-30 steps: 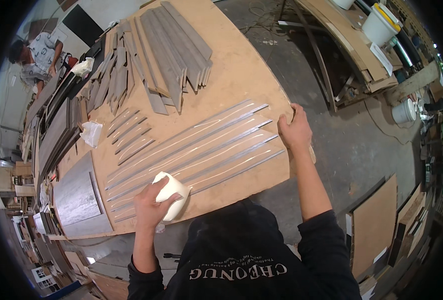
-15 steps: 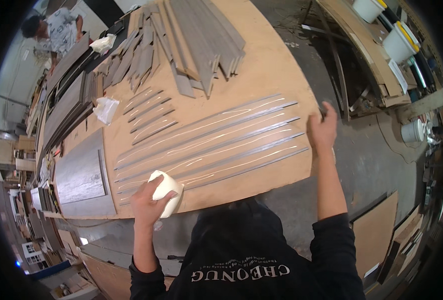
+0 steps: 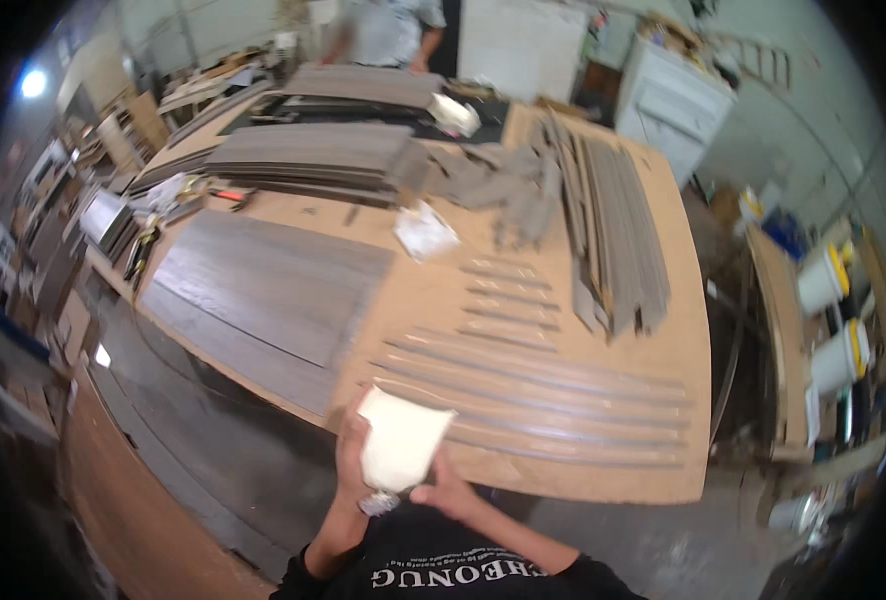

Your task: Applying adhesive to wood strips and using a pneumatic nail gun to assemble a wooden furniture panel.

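Note:
A plump cream-white glue pouch is held upright in front of my body, just over the table's near edge. My left hand grips its left side. My right hand is closed on its lower right side, the thumb near the bottom and other fingers partly hidden behind it. A clear, crumpled-looking piece shows at the pouch's lower end. Beyond it, long grey strips lie in rows with pale glue lines. Several shorter strips lie farther off, also with glue lines.
Grey panels lie left on the tan table. Stacked boards, loose offcuts, a long strip bundle and a white crumpled bag lie farther back. Another person stands beyond. White buckets stand right.
My view has swung left and up toward the far side. My right hand has come from the table's right edge to the pouch, which both hands now hold.

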`<control>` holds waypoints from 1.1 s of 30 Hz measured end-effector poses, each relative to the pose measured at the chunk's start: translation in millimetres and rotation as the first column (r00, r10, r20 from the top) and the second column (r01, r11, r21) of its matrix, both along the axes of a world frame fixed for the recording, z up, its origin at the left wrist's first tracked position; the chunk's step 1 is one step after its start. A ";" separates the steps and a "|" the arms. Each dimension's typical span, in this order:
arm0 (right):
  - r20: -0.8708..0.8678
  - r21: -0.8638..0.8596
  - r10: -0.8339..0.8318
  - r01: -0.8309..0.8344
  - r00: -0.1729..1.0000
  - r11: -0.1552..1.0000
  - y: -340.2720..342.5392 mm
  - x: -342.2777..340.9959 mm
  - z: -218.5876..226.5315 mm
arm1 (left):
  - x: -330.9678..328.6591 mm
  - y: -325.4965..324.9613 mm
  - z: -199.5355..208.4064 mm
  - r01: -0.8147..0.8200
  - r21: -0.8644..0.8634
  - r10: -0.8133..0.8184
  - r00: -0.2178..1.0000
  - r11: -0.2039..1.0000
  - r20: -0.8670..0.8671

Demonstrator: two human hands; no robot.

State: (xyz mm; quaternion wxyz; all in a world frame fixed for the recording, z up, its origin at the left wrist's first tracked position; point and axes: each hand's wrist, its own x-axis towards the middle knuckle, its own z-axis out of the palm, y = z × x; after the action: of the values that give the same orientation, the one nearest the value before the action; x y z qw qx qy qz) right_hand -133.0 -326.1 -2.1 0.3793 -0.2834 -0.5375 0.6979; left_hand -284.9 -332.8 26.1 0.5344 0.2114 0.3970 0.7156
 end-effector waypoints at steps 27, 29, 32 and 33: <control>-0.385 -0.398 -0.378 0.218 0.842 0.891 108.6 -234.5 -5.2 | -201.4 72.7 -9.0 0.246 -0.003 -0.082 0.311 0.969 -0.947; -0.327 -0.305 -0.403 0.308 0.855 0.901 124.3 -238.6 -8.8 | -196.3 98.3 -7.3 0.219 -0.051 -0.133 0.376 0.974 -0.917; -0.234 -0.132 -0.446 0.427 0.864 0.895 164.5 -229.3 -12.8 | -184.7 149.7 0.4 0.260 -0.062 -0.154 0.350 0.964 -0.924; -0.089 0.000 -0.486 0.488 0.869 0.873 180.1 -224.6 -8.0 | -180.0 168.6 3.6 0.280 -0.072 -0.181 0.387 0.957 -0.904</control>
State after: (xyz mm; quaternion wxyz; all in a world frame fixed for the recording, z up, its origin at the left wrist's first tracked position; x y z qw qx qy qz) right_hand -357.6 -146.0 -10.1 0.5689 -0.3749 -0.4399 0.5851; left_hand -464.9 -164.2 29.7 0.3211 0.6391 0.5542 0.4258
